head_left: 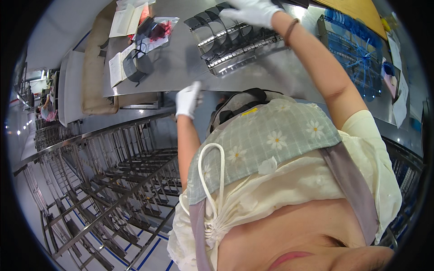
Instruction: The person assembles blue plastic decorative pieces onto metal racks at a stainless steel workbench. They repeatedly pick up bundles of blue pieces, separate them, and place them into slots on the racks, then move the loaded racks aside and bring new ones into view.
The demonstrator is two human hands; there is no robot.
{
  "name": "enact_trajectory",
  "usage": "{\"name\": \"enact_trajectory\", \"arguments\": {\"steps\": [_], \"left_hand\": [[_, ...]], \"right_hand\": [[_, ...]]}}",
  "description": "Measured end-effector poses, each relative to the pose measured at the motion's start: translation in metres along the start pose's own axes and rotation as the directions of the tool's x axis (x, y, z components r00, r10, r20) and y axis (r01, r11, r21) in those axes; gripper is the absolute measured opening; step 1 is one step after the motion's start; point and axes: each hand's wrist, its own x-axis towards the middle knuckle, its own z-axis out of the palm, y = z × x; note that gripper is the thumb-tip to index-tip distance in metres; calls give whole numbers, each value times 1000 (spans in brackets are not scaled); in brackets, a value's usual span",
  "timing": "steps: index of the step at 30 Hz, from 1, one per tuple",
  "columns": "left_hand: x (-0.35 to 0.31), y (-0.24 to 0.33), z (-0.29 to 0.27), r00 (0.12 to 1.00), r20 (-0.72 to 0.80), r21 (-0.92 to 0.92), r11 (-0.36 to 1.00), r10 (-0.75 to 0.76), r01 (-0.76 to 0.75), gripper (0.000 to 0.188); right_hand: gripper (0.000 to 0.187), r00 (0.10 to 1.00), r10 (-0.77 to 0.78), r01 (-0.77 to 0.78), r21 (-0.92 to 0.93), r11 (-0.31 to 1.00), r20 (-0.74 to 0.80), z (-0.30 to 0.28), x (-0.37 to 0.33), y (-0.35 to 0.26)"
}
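My right hand (255, 12), in a white glove, reaches over a metal slotted rack (235, 61) on the steel table. Its fingers are stretched out and apart at the rack's far side, next to several dark, curved, see-through lens pieces (214, 36) standing in the slots. I see nothing held in it, though its far fingertips run out of the picture. My left hand (187, 101), also gloved in white, hangs just off the table's near edge. One finger points up and the others bend loosely, with nothing visible in them.
Left on the steel table (172, 74) lie open notebooks (123, 21), a plastic bag with red stuff (165, 31) and a dark shield with a frame (133, 67). Blue-filmed pieces in a rack (352, 54) stand right. Metal racks (108, 185) fill the lower left; another person (47, 109) is far off.
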Motion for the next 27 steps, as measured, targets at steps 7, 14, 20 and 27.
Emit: {"name": "enact_trajectory", "arguments": {"steps": [7, 14, 20, 27], "left_hand": [[38, 1, -22, 887, -445, -375, 875, 120, -307, 42], [34, 10, 70, 777, -39, 183, 769, 629, -613, 81], [29, 25, 44, 863, -67, 669, 664, 501, -334, 41], [42, 39, 30, 843, -25, 704, 608, 537, -367, 45]], "right_hand": [[81, 928, 315, -279, -191, 941, 200, 5, -36, 42], [81, 932, 329, -311, -129, 942, 152, 17, -40, 45], [51, 869, 461, -198, 730, 655, -178, 39, -62, 98], [44, 781, 420, -546, 180, 818, 463, 14, -144, 77]]}}
